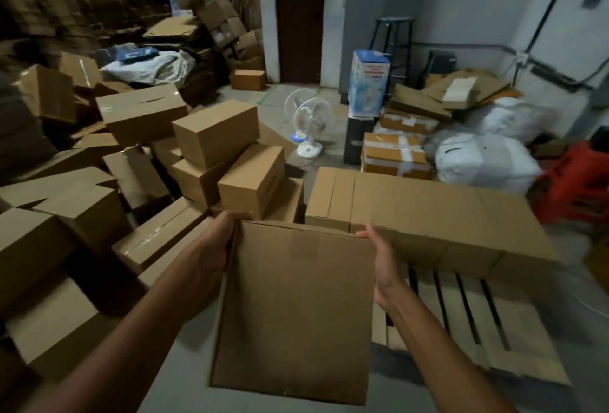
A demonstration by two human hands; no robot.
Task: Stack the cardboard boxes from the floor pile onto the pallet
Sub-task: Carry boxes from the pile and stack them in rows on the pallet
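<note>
I hold a plain brown cardboard box in front of me, above the grey floor. My left hand grips its upper left side and my right hand presses on its upper right side. To the right lies the wooden pallet, its near slats bare. A row of closed brown boxes fills the pallet's far side, side by side. The floor pile of cardboard boxes spreads over the left half of the view, tumbled at different angles.
Two small white fans stand on the floor beyond the pile. Taped boxes, white sacks and a blue fan carton sit behind the pallet. A red stool is at the right. A dark door is at the back.
</note>
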